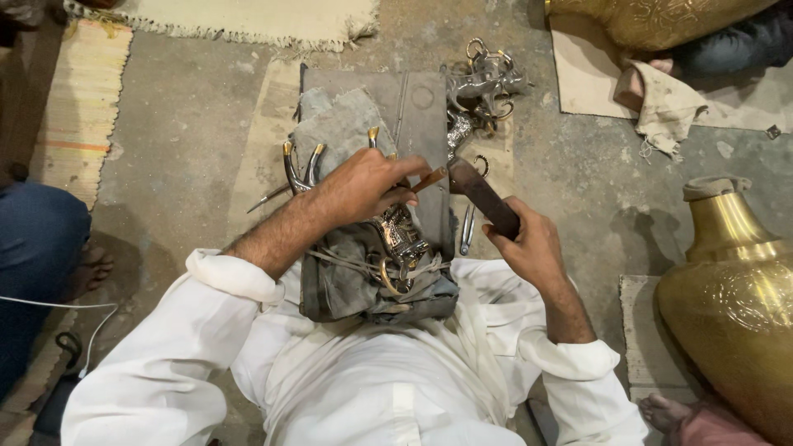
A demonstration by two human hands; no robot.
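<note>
My left hand grips a thin metal punch and rests on a silver metal animal figure with gold-tipped antlers. The figure lies on a grey cloth pad over my lap. My right hand is closed round a dark wooden mallet, whose head meets the end of the punch. I sit on the floor in white clothes.
More silver figures lie at the pad's far end, and small tweezers beside it. Large brass vases stand at right and top right. Another person's leg is at left, a foot at bottom right. Woven mats lie around.
</note>
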